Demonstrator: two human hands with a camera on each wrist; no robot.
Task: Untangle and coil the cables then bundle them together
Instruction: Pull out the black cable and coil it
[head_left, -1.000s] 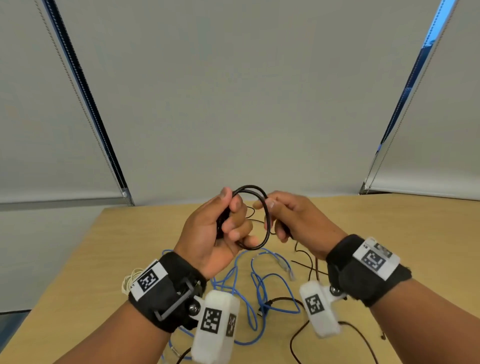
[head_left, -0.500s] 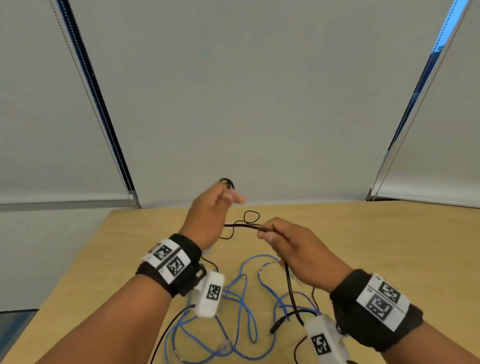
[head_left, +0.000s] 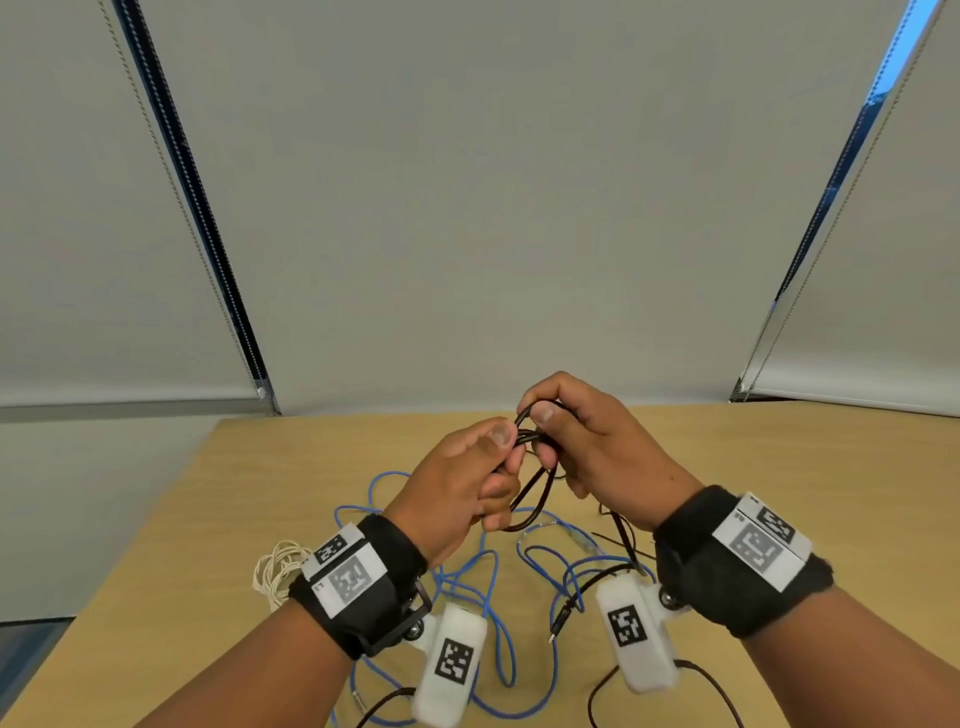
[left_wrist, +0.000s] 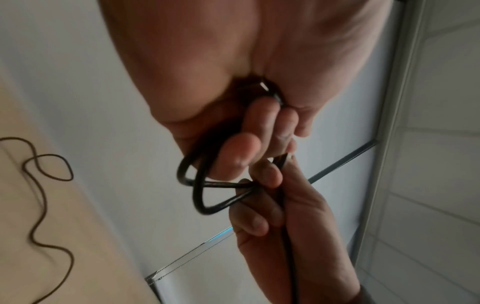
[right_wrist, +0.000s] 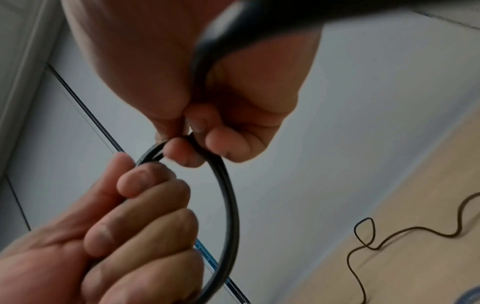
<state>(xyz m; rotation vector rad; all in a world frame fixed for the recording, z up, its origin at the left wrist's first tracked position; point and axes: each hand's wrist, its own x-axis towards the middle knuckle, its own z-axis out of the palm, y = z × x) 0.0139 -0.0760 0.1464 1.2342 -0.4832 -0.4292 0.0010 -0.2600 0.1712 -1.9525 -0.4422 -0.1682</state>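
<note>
I hold a black cable in small loops above the table, both hands together. My left hand grips the loops, thumb on top and fingers curled round them. My right hand pinches the top of the loops between thumb and forefinger. In the right wrist view one loop of the black cable arcs down from the right hand's fingertips past the left hand. A blue cable lies tangled on the table under my wrists.
A coiled white cable lies at the left on the wooden table. A thin dark cable snakes over the table at the right, also in the left wrist view. A plug end lies between my wrists. Grey blinds hang behind.
Half a second ago my hands were apart, the right one pinching a stretch of black cable. Now they have met and the right hand holds another loop against the coil.
</note>
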